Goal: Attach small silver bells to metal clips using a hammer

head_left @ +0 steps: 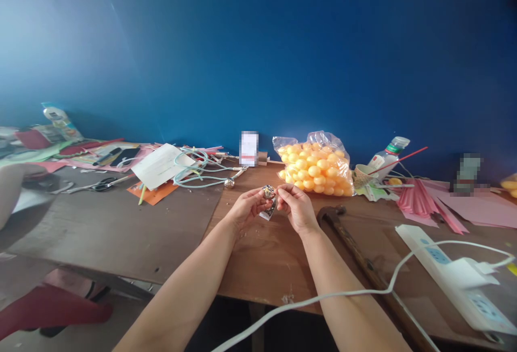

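Note:
In the middle of the view, over the brown table (278,266), my left hand (247,205) grips a small shiny silver ball (268,192) between thumb and fingers. A yellowish patch shows on the ball's surface. My right hand (297,206) is closed in a pinch close against the ball's right side; whatever its fingertips hold is too small to name. Just under the ball, between the hands, hangs a small silver-and-white strip (267,213). A second silver ball (229,183) rests on the table, left of my hands.
Behind my hands stands a clear bag of orange balls (317,166). A wooden cane (355,244) and a white power strip (456,276) lie to the right; a white cable (307,302) crosses my right forearm. Leftward are scissors (100,184), papers (157,166) and another person's arm (12,185).

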